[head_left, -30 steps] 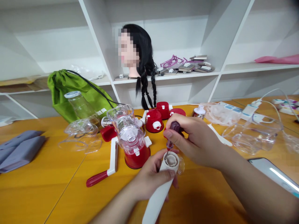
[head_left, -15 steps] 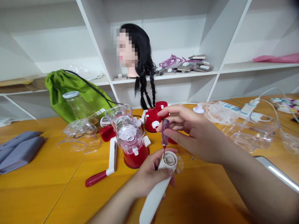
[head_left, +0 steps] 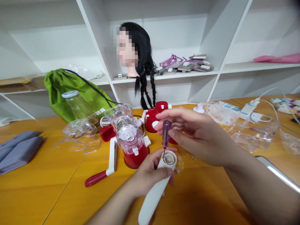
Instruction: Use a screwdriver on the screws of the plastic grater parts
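Note:
My left hand (head_left: 150, 176) is closed around a long white plastic handle (head_left: 156, 195), slanting up with its round hollow end on top. A screwdriver (head_left: 166, 134) with a clear purple grip stands nearly upright, its tip at the inner left edge of that end. Thumb and fingers of my right hand (head_left: 194, 134) are loosely round the grip, the thumb against its right side. Just left stands a red and white rotary grater (head_left: 136, 156) with a clear hopper and a red-knobbed crank (head_left: 96, 178). Small screws (head_left: 192, 158) lie right of the handle.
Behind my hands is a second red part (head_left: 152, 120). To the left are a green drawstring bag (head_left: 55, 84), a glass jar (head_left: 78, 104) and grey cloth (head_left: 23, 153). Clear plastic pieces (head_left: 253, 134) and a tablet-like device (head_left: 278, 175) lie right. White shelves (head_left: 187, 81) hold a mannequin head (head_left: 140, 47).
The view has shifted very slightly. The screwdriver's tip stays in the handle's end, and both hands keep nearly the same positions.

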`<control>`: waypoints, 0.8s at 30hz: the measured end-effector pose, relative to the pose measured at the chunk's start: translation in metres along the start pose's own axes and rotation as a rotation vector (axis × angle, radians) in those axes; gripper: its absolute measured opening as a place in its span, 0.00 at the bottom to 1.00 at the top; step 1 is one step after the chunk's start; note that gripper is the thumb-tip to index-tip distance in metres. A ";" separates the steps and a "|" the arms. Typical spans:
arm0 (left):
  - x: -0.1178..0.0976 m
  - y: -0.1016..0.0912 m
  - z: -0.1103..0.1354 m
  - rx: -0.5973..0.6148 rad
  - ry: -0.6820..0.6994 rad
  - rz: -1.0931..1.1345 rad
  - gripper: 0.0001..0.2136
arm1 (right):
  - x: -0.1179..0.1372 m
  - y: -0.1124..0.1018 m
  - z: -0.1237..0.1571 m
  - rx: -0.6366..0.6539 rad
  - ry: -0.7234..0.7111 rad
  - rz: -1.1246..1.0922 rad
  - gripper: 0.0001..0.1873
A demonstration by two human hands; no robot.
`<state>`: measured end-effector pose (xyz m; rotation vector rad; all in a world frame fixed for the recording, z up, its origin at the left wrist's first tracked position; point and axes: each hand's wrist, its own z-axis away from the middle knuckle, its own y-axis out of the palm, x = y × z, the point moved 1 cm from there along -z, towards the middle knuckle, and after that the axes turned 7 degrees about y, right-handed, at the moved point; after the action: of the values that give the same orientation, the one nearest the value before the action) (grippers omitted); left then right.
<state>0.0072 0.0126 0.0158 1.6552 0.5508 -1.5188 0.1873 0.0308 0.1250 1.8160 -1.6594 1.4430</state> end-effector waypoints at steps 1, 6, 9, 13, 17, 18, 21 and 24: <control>0.000 0.000 0.000 -0.002 -0.003 0.003 0.25 | 0.000 0.000 0.000 0.006 -0.007 -0.014 0.19; 0.002 -0.003 0.001 -0.013 -0.009 -0.041 0.16 | -0.002 0.001 -0.002 0.005 -0.123 0.073 0.11; 0.002 -0.002 0.002 -0.023 -0.018 -0.042 0.18 | 0.001 0.000 -0.002 0.003 -0.105 0.107 0.12; 0.001 0.000 0.002 -0.042 -0.001 -0.022 0.23 | 0.007 -0.002 0.000 0.049 -0.042 0.096 0.21; 0.001 -0.002 0.002 -0.023 -0.019 -0.061 0.20 | 0.007 -0.002 0.000 0.066 -0.089 0.125 0.15; 0.001 -0.003 0.001 -0.018 -0.024 -0.070 0.20 | 0.007 -0.002 -0.001 0.073 -0.107 0.139 0.12; 0.001 -0.004 0.001 -0.016 -0.026 -0.084 0.21 | 0.007 -0.002 -0.002 0.061 -0.132 0.173 0.08; 0.000 -0.004 0.001 -0.012 -0.023 -0.085 0.17 | 0.009 -0.002 0.000 0.035 -0.080 0.190 0.14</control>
<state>0.0034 0.0145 0.0147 1.6216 0.6244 -1.5906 0.1876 0.0264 0.1331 1.7982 -1.9026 1.5006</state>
